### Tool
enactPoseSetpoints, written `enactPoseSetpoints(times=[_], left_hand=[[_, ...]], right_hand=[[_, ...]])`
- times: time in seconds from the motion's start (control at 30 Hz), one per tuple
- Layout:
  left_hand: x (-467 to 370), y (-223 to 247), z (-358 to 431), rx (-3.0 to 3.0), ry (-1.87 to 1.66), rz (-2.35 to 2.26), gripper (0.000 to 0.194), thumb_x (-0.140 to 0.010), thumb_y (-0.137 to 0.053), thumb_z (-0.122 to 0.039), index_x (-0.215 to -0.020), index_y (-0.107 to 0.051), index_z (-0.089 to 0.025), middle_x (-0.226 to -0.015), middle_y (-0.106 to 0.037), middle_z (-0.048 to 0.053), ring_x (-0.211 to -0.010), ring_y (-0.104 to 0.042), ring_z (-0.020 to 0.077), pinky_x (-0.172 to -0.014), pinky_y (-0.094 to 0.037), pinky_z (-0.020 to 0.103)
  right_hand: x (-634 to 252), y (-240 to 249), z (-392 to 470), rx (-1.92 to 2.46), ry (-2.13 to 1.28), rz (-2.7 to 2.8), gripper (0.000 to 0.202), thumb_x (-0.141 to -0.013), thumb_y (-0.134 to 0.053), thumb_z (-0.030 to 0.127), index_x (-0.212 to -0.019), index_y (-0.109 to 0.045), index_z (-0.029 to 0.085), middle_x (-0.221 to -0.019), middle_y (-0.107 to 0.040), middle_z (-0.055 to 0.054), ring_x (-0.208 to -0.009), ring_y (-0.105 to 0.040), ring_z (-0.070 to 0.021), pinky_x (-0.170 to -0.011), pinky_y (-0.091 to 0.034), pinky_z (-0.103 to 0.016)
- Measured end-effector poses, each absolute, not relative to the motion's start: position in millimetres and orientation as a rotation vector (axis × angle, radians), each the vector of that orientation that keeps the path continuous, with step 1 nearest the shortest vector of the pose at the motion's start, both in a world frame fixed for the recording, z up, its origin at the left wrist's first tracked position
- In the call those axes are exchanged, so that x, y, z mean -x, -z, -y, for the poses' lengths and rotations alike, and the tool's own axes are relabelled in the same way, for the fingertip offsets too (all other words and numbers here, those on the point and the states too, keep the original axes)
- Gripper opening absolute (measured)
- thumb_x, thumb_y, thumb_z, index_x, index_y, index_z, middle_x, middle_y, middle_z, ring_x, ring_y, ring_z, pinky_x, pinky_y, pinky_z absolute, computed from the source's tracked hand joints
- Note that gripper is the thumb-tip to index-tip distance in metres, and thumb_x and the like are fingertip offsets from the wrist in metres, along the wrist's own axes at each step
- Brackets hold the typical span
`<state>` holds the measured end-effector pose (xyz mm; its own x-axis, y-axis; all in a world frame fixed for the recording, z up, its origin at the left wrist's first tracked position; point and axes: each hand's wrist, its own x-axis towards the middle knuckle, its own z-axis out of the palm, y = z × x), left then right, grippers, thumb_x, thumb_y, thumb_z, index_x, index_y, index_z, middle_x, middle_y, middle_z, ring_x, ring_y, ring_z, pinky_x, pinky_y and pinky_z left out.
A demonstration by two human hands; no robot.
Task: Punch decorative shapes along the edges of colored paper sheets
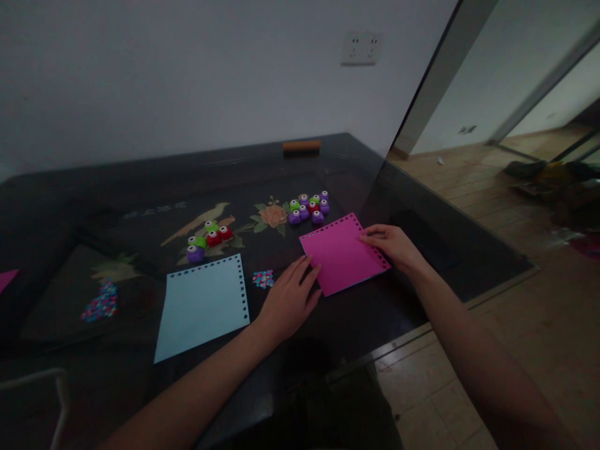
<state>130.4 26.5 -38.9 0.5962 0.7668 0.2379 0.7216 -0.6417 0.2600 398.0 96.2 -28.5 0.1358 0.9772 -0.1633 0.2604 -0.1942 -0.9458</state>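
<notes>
A pink sheet (344, 257) with holes punched along its top and right edges lies on the dark table. My left hand (293, 297) touches its left edge, fingers slightly apart. At its right edge, my right hand (391, 245) has thumb and fingertips closed on the sheet. To the left lies a light blue sheet (202, 306), punched along its top and right edges. Several small punches, purple, green and red, stand in one group (313, 208) behind the pink sheet and another (213, 235) behind the blue one. Tiny cut-out pieces (263, 279) lie between the sheets.
A larger pile of coloured bits (101, 301) is at the left, near a pink corner (6, 279) at the frame edge. An orange-brown bar (301, 146) lies at the table's back edge. A wall with a socket plate (362, 49) rises behind.
</notes>
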Motion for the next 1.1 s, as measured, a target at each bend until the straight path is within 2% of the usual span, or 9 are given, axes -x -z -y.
enactPoseSetpoints(times=[0.2,0.47,0.57,0.67,0.9,1.1], left_hand=[[-131,38,-26,-2.678,-0.48,-1.266,0.043,-0.089,-0.052,-0.027,-0.129,-0.048,-0.012,-0.138,-0.047,0.017,-0.131,-0.04,0.0279,-0.106,-0.037,0.045],[-130,38,-26,-2.685,-0.484,-1.26,0.042,-0.089,-0.052,-0.027,-0.128,-0.05,-0.012,-0.137,-0.047,0.017,-0.131,-0.04,0.0282,-0.107,-0.037,0.045],[-130,38,-26,-2.678,-0.485,-1.256,0.041,-0.089,-0.052,-0.026,-0.127,-0.05,-0.011,-0.137,-0.048,0.018,-0.131,-0.04,0.0285,-0.107,-0.037,0.045],[-131,37,-26,-2.671,-0.493,-1.252,0.041,-0.089,-0.052,-0.027,-0.127,-0.05,-0.012,-0.137,-0.048,0.018,-0.131,-0.04,0.0281,-0.106,-0.038,0.046],[-131,36,-26,-2.657,-0.503,-1.245,0.041,-0.089,-0.051,-0.027,-0.128,-0.048,-0.014,-0.138,-0.046,0.017,-0.129,-0.042,0.0289,-0.105,-0.038,0.047],[-130,36,-27,-2.702,-0.453,-1.183,0.039,-0.089,-0.051,-0.025,-0.128,-0.05,-0.018,-0.14,-0.046,0.016,-0.13,-0.042,0.0273,-0.108,-0.034,0.049]], right_hand=[[-399,31,-97,1.626,-1.136,1.219,0.03,-0.058,-0.078,0.039,-0.077,-0.066,0.02,-0.057,-0.064,-0.001,-0.046,-0.054,-0.0138,-0.043,-0.04,-0.026],[-398,25,-95,1.644,-1.088,1.264,0.029,-0.062,-0.076,0.037,-0.082,-0.066,0.018,-0.057,-0.062,0.0,-0.047,-0.052,-0.0126,-0.046,-0.038,-0.025],[-402,24,-96,1.638,-1.006,1.351,0.031,-0.065,-0.074,0.037,-0.087,-0.066,0.017,-0.051,-0.057,0.002,-0.042,-0.047,-0.0107,-0.043,-0.034,-0.024],[-407,26,-98,1.642,-0.886,1.437,0.03,-0.066,-0.072,0.035,-0.088,-0.066,0.015,-0.049,-0.056,0.002,-0.043,-0.049,-0.0118,-0.044,-0.036,-0.025],[-410,31,-102,1.771,-0.597,1.678,0.022,-0.065,-0.073,0.032,-0.081,-0.07,0.017,-0.057,-0.057,0.0,-0.052,-0.051,-0.0137,-0.051,-0.038,-0.028],[-407,32,-102,1.803,-0.524,1.729,0.013,-0.067,-0.071,0.028,-0.075,-0.071,0.018,-0.059,-0.059,-0.001,-0.055,-0.05,-0.0143,-0.053,-0.037,-0.028]])
